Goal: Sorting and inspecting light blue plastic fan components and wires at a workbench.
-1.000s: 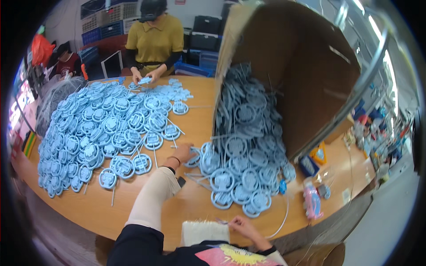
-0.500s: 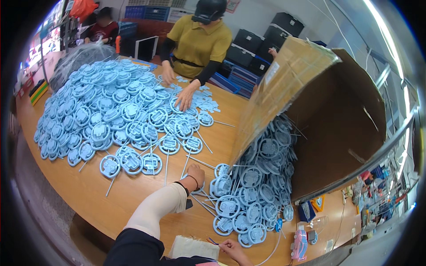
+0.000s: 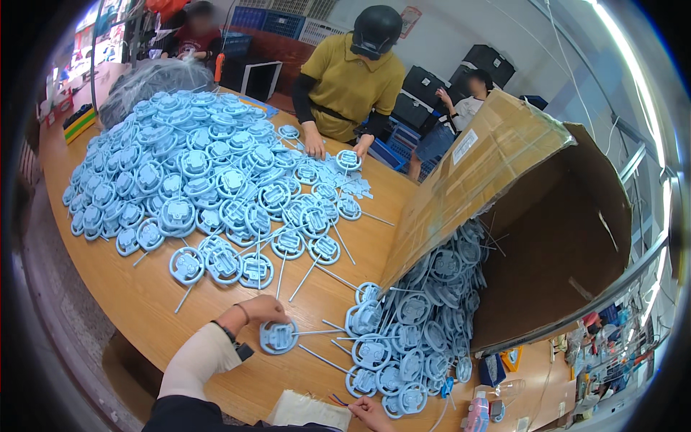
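Observation:
My left hand (image 3: 263, 309) grips the rim of a light-blue toy steering wheel (image 3: 279, 340) just over the wooden tabletop (image 3: 216, 345); the wheel's thin rod points right. Low in the picture, my right hand (image 3: 371, 413) is closed on the ends of thin red and blue wires (image 3: 337, 400), which stick out to the left over a cream cloth (image 3: 302, 409). Part of the right hand is cut off by the lower edge. Several more blue wheels (image 3: 371, 351) with rods spill toward my hands from an open cardboard box.
A big heap of blue wheels (image 3: 173, 180) covers the table's left and middle. At right the tipped cardboard box (image 3: 468, 180) stands high. Across the table a co-worker (image 3: 353, 79) in a helmet handles a wheel. A pink toy car (image 3: 478, 413) lies at lower right.
My left hand has moved left from the pile by the box, bringing a blue wheel with it. My right hand keeps the wires. The co-worker has lifted a wheel, and the view has shifted.

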`<state>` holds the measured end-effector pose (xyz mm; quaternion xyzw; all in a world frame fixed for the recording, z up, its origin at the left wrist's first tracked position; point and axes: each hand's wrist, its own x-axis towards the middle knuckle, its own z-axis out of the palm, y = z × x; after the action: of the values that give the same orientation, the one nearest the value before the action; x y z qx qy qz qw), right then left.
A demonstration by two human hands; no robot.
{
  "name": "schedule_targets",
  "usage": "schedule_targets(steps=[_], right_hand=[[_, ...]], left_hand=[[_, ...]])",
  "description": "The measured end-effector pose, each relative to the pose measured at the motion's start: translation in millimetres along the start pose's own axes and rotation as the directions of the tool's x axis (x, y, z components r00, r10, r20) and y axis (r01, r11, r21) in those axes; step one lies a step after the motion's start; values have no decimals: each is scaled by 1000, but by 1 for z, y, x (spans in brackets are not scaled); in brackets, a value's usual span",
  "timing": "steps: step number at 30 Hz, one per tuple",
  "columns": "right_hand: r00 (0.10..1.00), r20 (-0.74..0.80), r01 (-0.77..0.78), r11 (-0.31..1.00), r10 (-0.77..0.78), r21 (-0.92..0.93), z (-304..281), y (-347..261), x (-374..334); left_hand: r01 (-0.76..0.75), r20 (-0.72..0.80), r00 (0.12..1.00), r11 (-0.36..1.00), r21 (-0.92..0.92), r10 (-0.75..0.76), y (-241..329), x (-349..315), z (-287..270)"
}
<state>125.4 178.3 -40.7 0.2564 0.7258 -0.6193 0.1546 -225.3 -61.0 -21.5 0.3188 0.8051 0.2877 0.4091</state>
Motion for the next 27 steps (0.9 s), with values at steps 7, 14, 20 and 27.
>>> schedule_targets(steps=[7, 14, 20, 27], right_hand=[[998, -60, 31, 999, -31, -16, -2, 13, 0], [990, -107, 96, 995, -95, 8, 3, -39, -27], [951, -170, 264, 964, -257, 21, 4, -75, -52], [846, -333, 292, 885, -416, -363, -5, -71, -52]], left_hand=[[-130, -125, 990, 768, -628, 65, -29, -77, 6], [-314, -314, 948, 305, -899, 50, -2, -113, 22], [-185, -165, 982, 346, -920, 86, 44, -81, 93], [-179, -149, 984, 463, -868, 101, 83, -51, 145]])
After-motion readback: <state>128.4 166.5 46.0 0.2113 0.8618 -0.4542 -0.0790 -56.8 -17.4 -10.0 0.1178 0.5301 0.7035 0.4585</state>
